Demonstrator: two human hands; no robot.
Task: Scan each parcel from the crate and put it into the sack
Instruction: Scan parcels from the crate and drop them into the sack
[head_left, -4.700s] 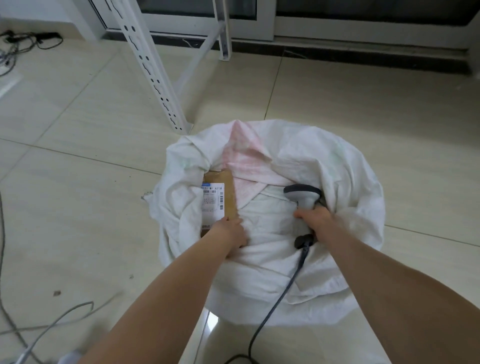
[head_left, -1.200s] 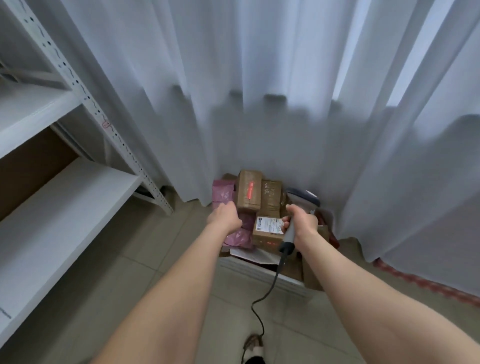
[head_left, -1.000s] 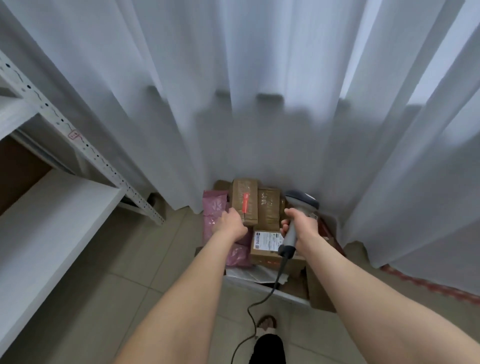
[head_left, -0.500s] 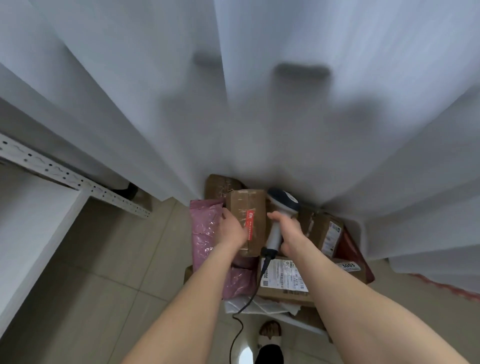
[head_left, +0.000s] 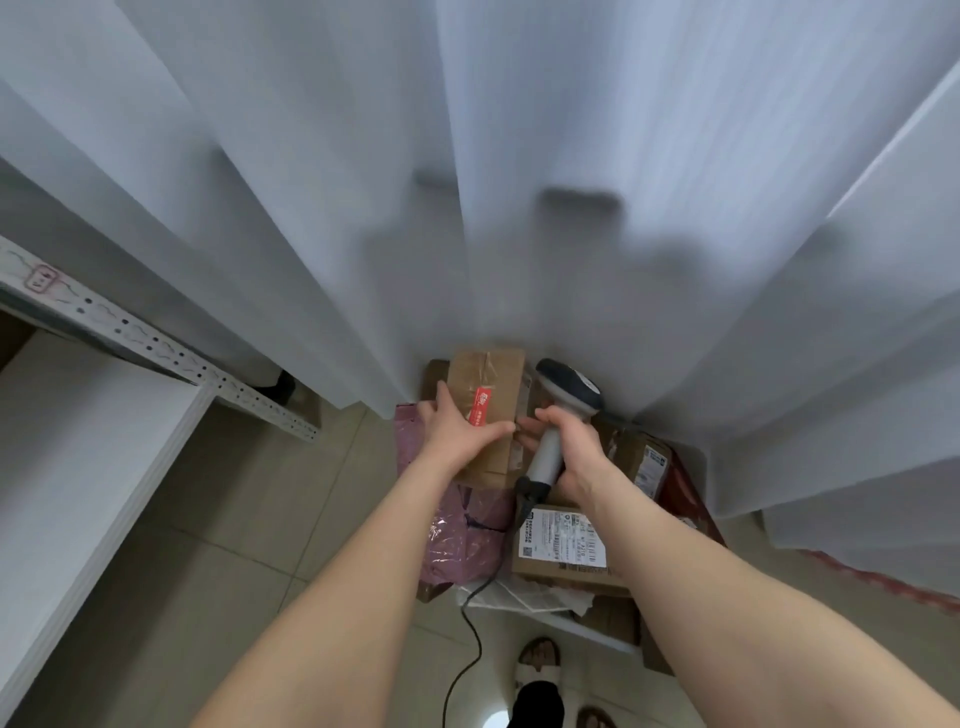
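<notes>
One scanner. Four cardboard boxes lie around it: a red-stickered box just left of the scanner, a half-hidden box beyond that, a labelled box below the scanner, and a second labelled box to its right. Two pink bags, it seems, left of the scanner: an upper bag and a lower bag. Two hands: left hand, right hand. Two sandals well below the scanner: one sandal, the other sandal.

White curtain, beige tiled floor, white shelving.
</notes>
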